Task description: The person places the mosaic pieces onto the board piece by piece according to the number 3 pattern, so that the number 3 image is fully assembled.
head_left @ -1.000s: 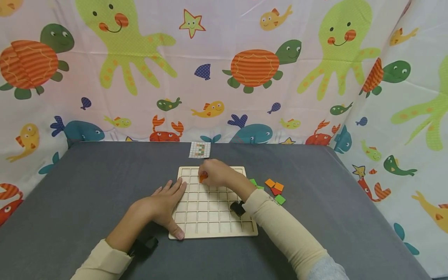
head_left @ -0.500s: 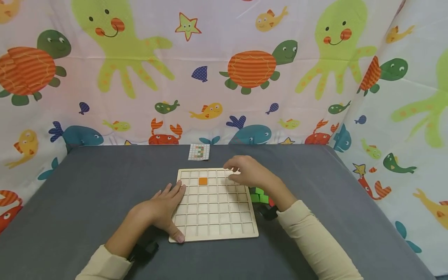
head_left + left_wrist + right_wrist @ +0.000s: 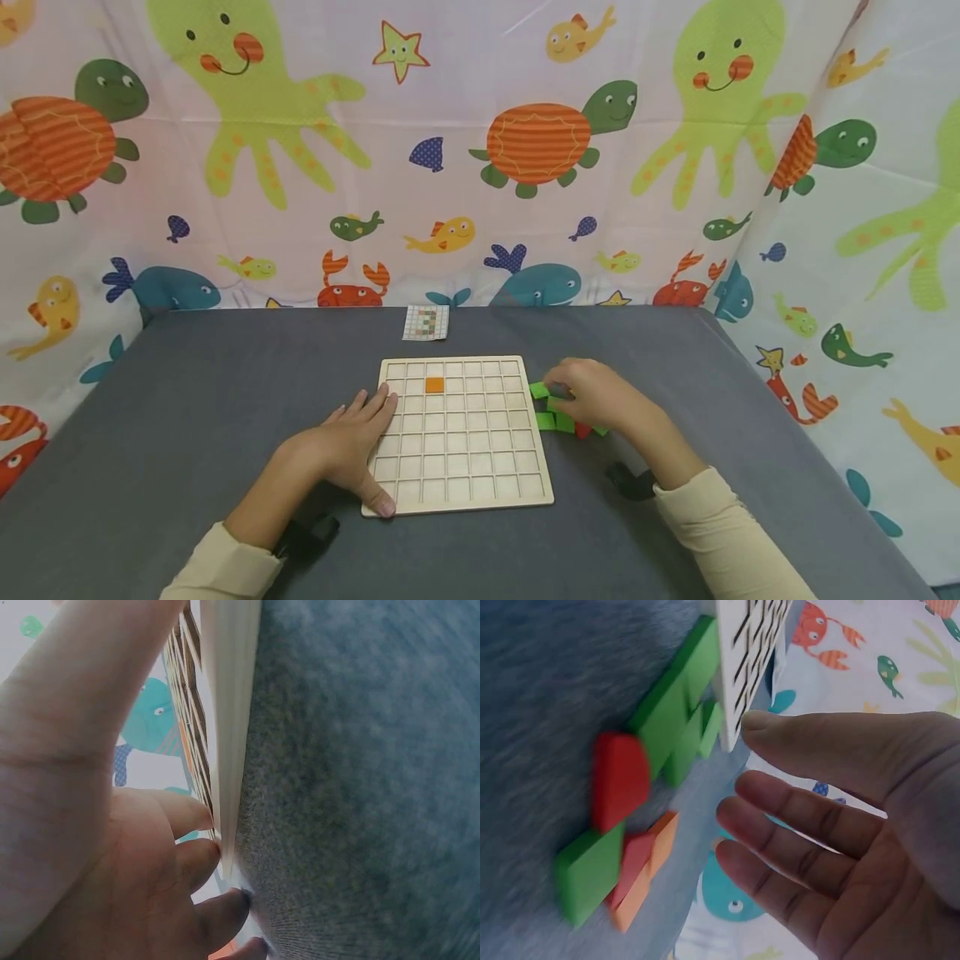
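Observation:
A pale wooden grid board (image 3: pixel 457 442) lies on the grey cloth with one orange square tile (image 3: pixel 435 385) in a cell of its second row from the far edge. My left hand (image 3: pixel 345 450) rests spread on the board's left edge, thumb at the near corner and fingertips at the far part of that side. Over a loose pile of tiles to the right of the board hovers my right hand (image 3: pixel 600 396). In the right wrist view its fingers are parted with nothing between them, above green tiles (image 3: pixel 675 720), red tiles (image 3: pixel 620 780) and orange tiles (image 3: pixel 645 870).
A small paper card (image 3: pixel 426 322) with a coloured grid pattern lies beyond the board. Behind the grey-covered table (image 3: pixel 247 375) hangs a sea-animal printed curtain (image 3: pixel 450 100), which also runs along both sides.
My right hand has let go of the orange tile in the board and moved right to the tile pile. The left hand stays at the board's edge.

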The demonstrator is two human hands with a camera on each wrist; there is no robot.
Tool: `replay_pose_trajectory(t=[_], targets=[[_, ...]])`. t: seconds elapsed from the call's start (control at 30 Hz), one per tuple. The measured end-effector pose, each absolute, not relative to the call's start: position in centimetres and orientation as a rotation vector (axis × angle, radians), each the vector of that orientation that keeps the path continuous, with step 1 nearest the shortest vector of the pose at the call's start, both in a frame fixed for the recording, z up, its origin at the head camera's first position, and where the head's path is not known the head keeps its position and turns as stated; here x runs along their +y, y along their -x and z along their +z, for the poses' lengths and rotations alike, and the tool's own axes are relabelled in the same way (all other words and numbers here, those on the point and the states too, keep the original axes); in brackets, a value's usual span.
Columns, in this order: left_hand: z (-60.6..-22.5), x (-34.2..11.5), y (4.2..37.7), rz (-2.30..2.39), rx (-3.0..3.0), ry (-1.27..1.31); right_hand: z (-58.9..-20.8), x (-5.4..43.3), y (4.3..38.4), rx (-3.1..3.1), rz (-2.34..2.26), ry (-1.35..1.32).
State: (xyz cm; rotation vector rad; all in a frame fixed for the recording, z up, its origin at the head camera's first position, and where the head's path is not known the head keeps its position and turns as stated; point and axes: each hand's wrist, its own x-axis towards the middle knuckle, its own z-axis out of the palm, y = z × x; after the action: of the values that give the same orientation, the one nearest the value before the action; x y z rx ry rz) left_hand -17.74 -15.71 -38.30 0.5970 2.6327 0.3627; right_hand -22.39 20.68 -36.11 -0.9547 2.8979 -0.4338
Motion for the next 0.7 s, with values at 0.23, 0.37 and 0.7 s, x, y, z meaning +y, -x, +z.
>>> replay_pose_trajectory(t=[0.23, 0.37, 0.7], targets=[[-37.9, -15.4, 18.0, 0.365, 2.634, -0.598, -35.9, 23.3, 21.3, 2.907, -0.315, 0.846], [-38.0, -15.3, 18.2, 0.361, 2.639, -0.604, -35.4, 24.5, 20.9, 2.857, -0.297, 0.713], [-38.9, -16.0, 18.2, 0.411, 2.622, -0.627, -36.2, 24.5, 20.2, 2.859, -0.298, 0.692]])
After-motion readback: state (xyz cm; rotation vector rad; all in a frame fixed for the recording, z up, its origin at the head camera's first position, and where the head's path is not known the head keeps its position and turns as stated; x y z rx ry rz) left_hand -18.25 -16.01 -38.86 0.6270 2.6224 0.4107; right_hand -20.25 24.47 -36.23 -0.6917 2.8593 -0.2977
